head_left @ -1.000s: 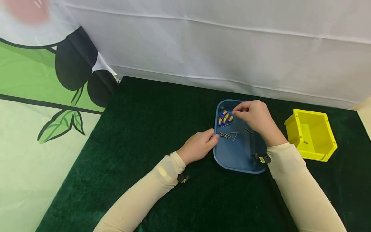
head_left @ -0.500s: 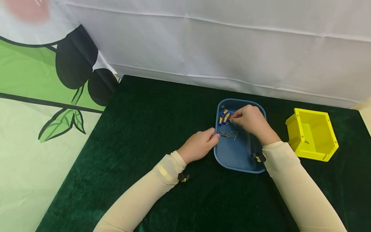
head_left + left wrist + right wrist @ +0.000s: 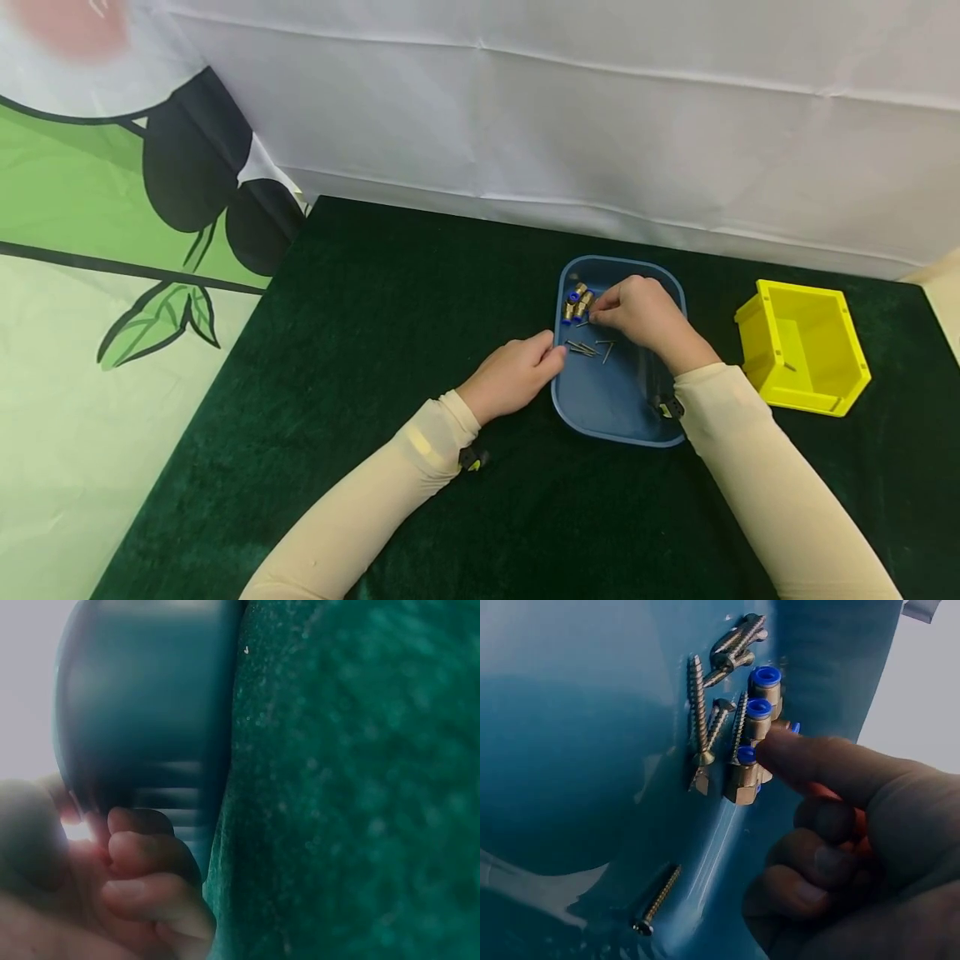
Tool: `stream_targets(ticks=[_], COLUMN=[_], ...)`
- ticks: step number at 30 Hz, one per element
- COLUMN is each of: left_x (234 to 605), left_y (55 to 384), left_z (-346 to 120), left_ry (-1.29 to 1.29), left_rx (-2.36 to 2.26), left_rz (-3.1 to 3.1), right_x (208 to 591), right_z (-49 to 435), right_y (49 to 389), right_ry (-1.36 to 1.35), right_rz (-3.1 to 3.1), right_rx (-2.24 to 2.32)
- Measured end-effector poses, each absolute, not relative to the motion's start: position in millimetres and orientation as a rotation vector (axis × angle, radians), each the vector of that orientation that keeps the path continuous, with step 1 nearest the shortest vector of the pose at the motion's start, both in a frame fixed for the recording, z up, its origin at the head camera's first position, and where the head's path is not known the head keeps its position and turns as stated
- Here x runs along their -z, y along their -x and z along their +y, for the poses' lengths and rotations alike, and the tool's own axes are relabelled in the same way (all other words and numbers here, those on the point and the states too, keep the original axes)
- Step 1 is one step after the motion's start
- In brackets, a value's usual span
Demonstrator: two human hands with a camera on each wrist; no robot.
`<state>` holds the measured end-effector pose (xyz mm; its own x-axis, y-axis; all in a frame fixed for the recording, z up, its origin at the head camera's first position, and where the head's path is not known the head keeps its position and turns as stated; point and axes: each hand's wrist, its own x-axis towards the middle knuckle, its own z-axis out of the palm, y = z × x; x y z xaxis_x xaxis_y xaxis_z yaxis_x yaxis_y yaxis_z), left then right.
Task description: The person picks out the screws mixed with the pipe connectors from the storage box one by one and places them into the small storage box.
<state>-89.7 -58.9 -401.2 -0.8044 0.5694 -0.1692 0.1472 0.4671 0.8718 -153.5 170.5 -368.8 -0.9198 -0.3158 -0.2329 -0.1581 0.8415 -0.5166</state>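
Observation:
My left hand (image 3: pixel 513 375) grips the left rim of a blue plastic tray (image 3: pixel 600 404), thumb over the edge; the left wrist view shows its fingers (image 3: pixel 154 896) curled under the tray's outer side. Inside, at the far left, brass push-in fittings (image 3: pixel 570 311) with blue collars cluster together. My right hand (image 3: pixel 637 315) reaches in and pinches at the fitting (image 3: pixel 742 784) on the cluster's near side; the index fingertip is hidden behind the thumb. Several screws (image 3: pixel 582 348) lie beside the fittings, and a single screw (image 3: pixel 658 900) lies apart from them.
To the right of the tray stands a yellow bin (image 3: pixel 761 354) with a small screw (image 3: pixel 790 367) inside. A dark green cloth (image 3: pixel 420 275) covers the table, and a white curtain (image 3: pixel 600 125) hangs behind it.
My right hand has moved down and slightly left, its fingertips now covering a fitting that showed beside them before. My left hand has stayed on the tray's rim.

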Motion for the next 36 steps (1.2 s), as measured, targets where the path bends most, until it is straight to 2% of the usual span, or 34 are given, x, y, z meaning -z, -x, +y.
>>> stream_targets(ticks=[9,24,36], left_x=[401,403,403], left_y=[90,87,89], left_z=[-57,-56,-59], left_ry=[-0.591,-0.575,-0.58], left_rx=[-1.291,-1.284,-1.303], left_rz=[2.277,2.302,2.271], right_x=[372,372,342], right_z=[171,177,180], right_y=[154,148,135], right_ry=[0.376,0.25,0.205], right_rz=[2.659,2.741,2.82], right_rx=[0.658,0.674,0.811])
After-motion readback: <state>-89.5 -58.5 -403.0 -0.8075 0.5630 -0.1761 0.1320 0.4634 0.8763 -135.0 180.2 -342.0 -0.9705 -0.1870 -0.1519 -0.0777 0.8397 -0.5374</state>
